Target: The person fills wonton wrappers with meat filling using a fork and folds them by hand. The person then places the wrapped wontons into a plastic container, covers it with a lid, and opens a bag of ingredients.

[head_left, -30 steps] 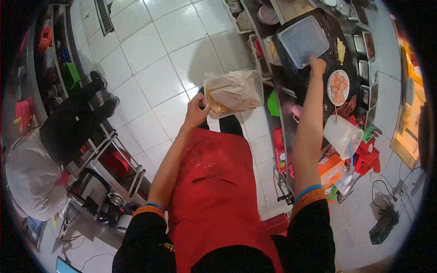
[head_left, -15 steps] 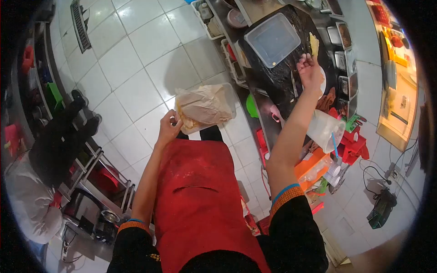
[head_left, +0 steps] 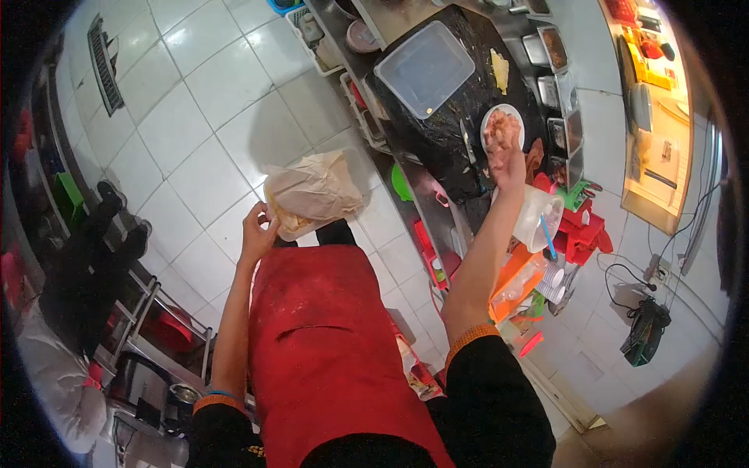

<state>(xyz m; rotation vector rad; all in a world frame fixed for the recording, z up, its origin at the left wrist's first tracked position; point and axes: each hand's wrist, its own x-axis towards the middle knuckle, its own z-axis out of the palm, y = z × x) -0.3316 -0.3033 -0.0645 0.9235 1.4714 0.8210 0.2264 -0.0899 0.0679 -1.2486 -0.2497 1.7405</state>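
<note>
My left hand (head_left: 260, 232) is closed on the near left edge of a clear plastic container (head_left: 292, 232). Crumpled brown paper (head_left: 316, 186) covers much of it, with yellowish food showing at the edge. Over on the counter, my right hand (head_left: 509, 165) reaches onto a small white plate (head_left: 491, 117) with pinkish pieces of meat (head_left: 501, 127). Its fingertips blend with the meat, so their grip is unclear. Beyond the plate, a flat yellow piece of food (head_left: 500, 72) lies on the black board (head_left: 460, 152). A translucent rectangular tub (head_left: 427, 69) stands beside it.
Metal trays (head_left: 552, 48) of ingredients line the counter's far side. A knife (head_left: 468, 142) lies by the plate. Nearer are a white bucket (head_left: 538, 218), an orange box (head_left: 515, 274) and stacked cups (head_left: 551, 282). Another person's dark-trousered legs (head_left: 78, 210) are at left.
My right hand has left the yellow piece, which now lies on the board, and has drawn back onto the plate of meat. My left hand still holds the container. The whole view has shifted.
</note>
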